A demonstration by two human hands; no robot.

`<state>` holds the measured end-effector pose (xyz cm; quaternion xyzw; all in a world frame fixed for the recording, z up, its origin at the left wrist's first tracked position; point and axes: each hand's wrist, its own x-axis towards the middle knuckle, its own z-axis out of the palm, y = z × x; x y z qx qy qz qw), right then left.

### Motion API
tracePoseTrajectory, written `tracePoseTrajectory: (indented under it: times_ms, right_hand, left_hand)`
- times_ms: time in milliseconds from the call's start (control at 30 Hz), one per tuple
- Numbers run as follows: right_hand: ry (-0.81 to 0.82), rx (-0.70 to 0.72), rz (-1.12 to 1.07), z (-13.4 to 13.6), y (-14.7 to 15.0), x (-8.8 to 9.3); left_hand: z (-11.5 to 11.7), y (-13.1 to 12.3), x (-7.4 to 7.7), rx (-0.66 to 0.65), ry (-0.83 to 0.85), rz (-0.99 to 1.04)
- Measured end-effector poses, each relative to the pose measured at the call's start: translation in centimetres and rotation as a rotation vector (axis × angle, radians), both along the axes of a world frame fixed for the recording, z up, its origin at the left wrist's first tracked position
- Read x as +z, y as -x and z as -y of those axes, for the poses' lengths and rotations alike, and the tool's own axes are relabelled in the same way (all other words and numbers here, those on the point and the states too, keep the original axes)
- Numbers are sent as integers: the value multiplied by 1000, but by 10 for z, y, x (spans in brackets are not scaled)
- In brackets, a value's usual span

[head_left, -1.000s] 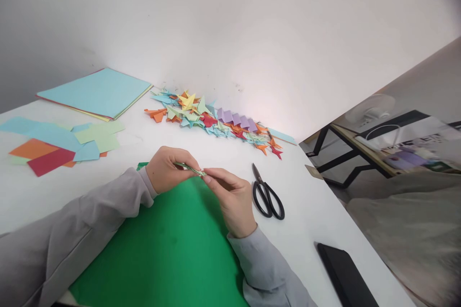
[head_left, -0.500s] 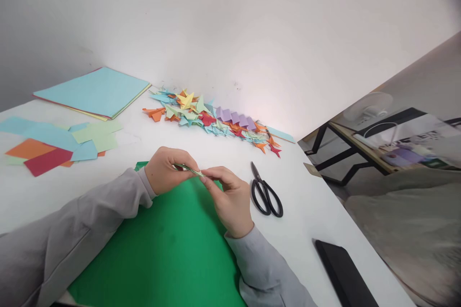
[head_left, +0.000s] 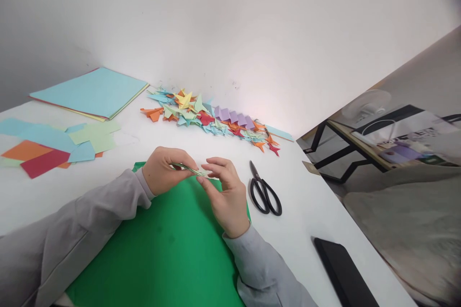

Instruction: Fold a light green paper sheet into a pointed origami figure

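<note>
My left hand point(head_left: 166, 171) pinches a small folded piece of pale green paper point(head_left: 193, 170) between thumb and fingers, above the green sheet point(head_left: 169, 249). Only a narrow edge of the folded paper shows; the fingers cover the rest. At the paper's right end is my right hand point(head_left: 229, 199), its forefinger raised apart from the thumb. The thumb tip lies close against the paper; whether it touches, I cannot tell. Black-handled scissors point(head_left: 265, 193) lie to the right of my right hand.
Along the wall runs a pile of folded coloured paper shapes point(head_left: 205, 117). Loose paper pieces point(head_left: 45, 162) lie at the left, below a stack of large coloured sheets point(head_left: 90, 91). A black flat device point(head_left: 342, 271) rests near the table's right edge. Beyond stands a black-framed shelf point(head_left: 356, 146).
My right forefinger has lifted off the folded paper and spread from the thumb. My left hand keeps its pinch. The view has shifted slightly.
</note>
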<state>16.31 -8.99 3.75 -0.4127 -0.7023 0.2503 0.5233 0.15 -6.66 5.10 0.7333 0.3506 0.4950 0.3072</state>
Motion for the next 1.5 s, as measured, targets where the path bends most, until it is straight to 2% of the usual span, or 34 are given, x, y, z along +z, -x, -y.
tracePoseTrajectory:
  times_ms: [267, 433, 833, 933, 1067, 1267, 1400, 1500]
  right_hand:
    - [-50, -4, -21, 0, -1, -2]
    - [7, 5, -47, -1, -1, -1]
    - [-32, 7, 24, 0, -2, 1]
    - [61, 6, -45, 0, -2, 1]
    - [258, 5, -261, -1, 0, 0]
    - [593, 129, -440, -2, 1, -1]
    - [579, 121, -411, -3, 1, -1]
    - [525, 74, -391, -3, 0, -1]
  left_hand:
    - [0, -1, 2, 14, 51, 10]
    - [1, -1, 3, 10, 80, 1]
    - [0, 0, 2, -12, 118, -15]
    - [0, 0, 3, 8, 127, -2]
    - [-1, 0, 4, 29, 115, 8]
    - [1, -1, 4, 16, 150, -19]
    - [1, -2, 1, -49, 183, -58]
    - [0, -2, -1, -43, 213, -57]
